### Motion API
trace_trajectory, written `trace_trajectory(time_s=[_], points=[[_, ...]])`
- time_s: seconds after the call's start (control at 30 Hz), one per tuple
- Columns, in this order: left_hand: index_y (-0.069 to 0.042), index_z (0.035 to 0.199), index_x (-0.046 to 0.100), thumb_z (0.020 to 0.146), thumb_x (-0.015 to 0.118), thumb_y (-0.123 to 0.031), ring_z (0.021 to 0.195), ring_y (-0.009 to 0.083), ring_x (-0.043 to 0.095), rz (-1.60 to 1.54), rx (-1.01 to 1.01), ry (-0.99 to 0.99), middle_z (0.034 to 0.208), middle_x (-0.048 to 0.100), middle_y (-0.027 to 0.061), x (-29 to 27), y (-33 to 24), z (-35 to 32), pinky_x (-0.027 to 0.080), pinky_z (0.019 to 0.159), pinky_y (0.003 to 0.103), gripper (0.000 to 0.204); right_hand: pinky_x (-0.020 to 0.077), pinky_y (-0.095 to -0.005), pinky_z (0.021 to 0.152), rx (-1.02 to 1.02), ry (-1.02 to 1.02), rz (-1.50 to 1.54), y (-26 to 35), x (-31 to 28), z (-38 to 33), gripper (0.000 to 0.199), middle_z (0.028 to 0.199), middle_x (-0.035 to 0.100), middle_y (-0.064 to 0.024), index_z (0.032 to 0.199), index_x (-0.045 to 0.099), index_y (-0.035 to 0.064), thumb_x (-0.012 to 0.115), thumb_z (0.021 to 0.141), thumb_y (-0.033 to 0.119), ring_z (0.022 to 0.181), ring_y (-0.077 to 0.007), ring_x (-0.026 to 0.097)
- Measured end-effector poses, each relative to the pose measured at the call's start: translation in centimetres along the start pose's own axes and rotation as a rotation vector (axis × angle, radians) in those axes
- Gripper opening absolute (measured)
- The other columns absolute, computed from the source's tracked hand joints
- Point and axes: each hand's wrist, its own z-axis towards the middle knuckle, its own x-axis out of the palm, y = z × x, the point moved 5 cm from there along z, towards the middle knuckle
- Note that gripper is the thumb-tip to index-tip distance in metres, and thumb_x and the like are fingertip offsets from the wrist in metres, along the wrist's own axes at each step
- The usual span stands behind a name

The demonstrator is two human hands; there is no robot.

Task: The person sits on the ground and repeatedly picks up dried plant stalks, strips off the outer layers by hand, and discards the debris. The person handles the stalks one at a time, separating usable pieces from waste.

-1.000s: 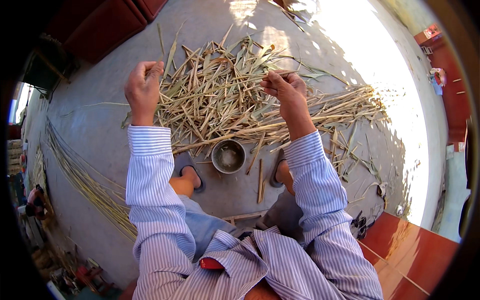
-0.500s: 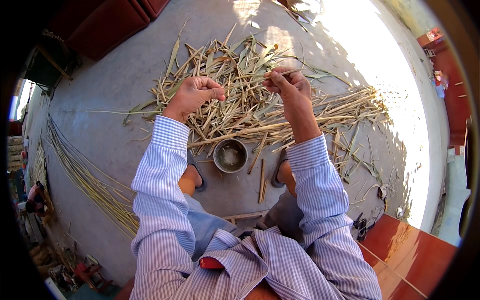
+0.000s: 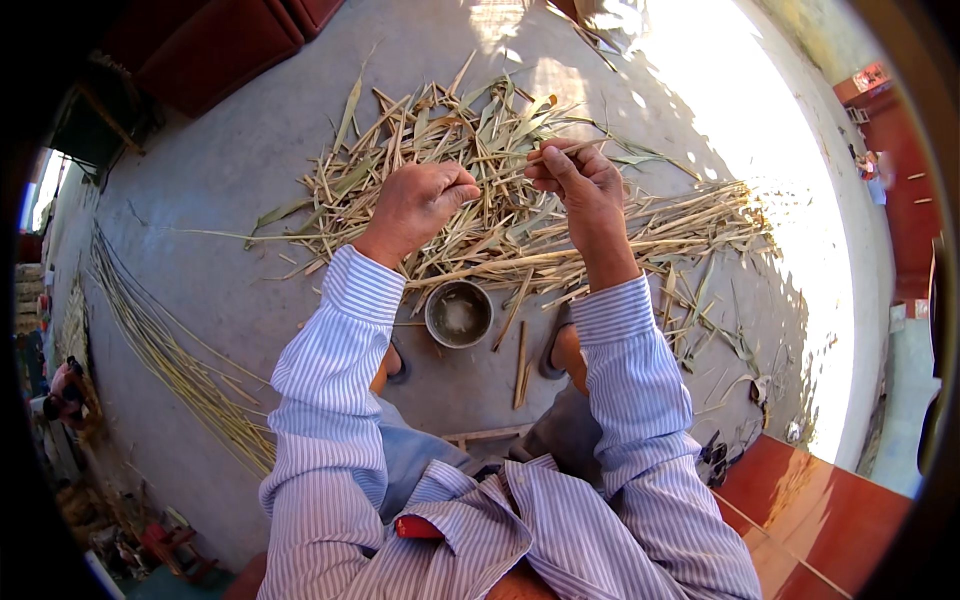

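Your left hand [image 3: 418, 203] and right hand [image 3: 575, 180] both pinch one thin stalk [image 3: 500, 157]; big husk pile [image 3: 520, 215] (mostly unsorted) left, long stalks [image 3: 165, 345] laid aside.

A grey concrete floor [image 3: 250, 180] is seen, partly lit by bright sun at the right. A loose pile of dry stalks and leaves [image 3: 500, 200] is spread across it. A small round metal bowl [image 3: 459, 313] is set just below the pile, and a long bundle of thin stalks [image 3: 160, 340] is laid at the left
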Motion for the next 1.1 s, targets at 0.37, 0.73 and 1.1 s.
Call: trace_trajectory(time_s=[0.37, 0.73, 1.1], points=[[-0.009, 0.077, 0.060, 0.080, 0.071, -0.018, 0.066, 0.0280, 0.058, 0.463, 0.208, -0.158, 0.067, 0.060, 0.0074, 0.0, -0.5, -0.4, 0.040, 0.064, 0.040, 0.014, 0.0547, -0.0238, 0.057, -0.006, -0.252, -0.038, -1.7, 1.1, -0.1, 0.026, 0.077, 0.068, -0.0091, 0.083, 0.060, 0.0015, 0.070, 0.090, 0.024, 0.063, -0.0136, 0.066], [-0.009, 0.076, 0.059, 0.080, 0.068, -0.016, 0.069, 0.0301, 0.056, 0.572, 0.150, -0.041, 0.067, 0.056, 0.0093, -5.1, 5.5, -5.6, 0.039, 0.066, 0.043, 0.012, 0.0455, -0.0193, 0.048, -0.088, -0.546, 0.058, 1.1, -8.8, 1.6, 0.025, 0.072, 0.065, -0.0034, 0.079, 0.061, 0.0091, 0.073, 0.087, 0.030, 0.058, -0.0090, 0.059], [-0.007, 0.076, 0.053, 0.079, 0.069, -0.017, 0.081, 0.0270, 0.059, 0.905, 0.064, 0.136, 0.071, 0.057, 0.0083, -11.7, 9.3, -16.0, 0.044, 0.070, 0.040, 0.019, 0.0460, -0.0174, 0.061, 0.059, -0.547, -0.212, 1.4, -16.4, -0.2, 0.029, 0.087, 0.065, 0.0015, 0.097, 0.063, 0.0096, 0.072, 0.087, 0.036, 0.072, -0.0056, 0.059]])
